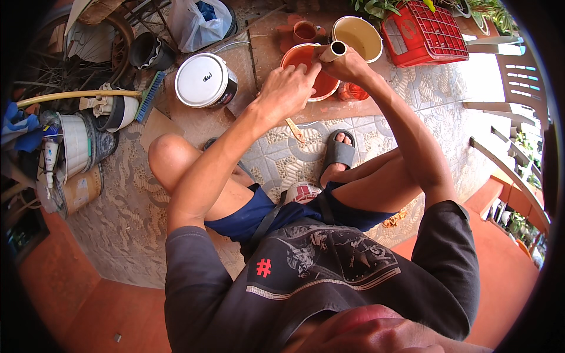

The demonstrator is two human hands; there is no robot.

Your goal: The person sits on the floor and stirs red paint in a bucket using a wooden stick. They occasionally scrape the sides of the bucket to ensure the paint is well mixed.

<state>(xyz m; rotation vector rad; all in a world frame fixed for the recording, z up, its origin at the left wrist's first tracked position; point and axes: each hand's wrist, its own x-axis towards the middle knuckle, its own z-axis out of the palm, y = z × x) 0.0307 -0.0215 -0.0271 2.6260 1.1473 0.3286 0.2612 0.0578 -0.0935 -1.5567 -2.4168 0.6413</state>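
Both my hands are together over a bucket of red-orange paint (324,88) on a low board. My right hand (348,66) is closed around a pale hollow tube (338,48), its dark open end facing up. Close beside it, my left hand (288,88) has its fingers curled above the bucket's near-left side; what they hold, if anything, is hidden. Just right of the bucket, below my right wrist, stands a small red-stained container (353,91). A paint-marked wooden stick (295,130) slants below my left hand.
A cream bucket (359,36) and a reddish-brown cup (305,32) stand behind. Left are a white-lidded pail (202,80), a broom (150,96), a black pot (151,51) and stacked containers (75,146). A red crate (424,34) and plastic chair (524,76) are at right.
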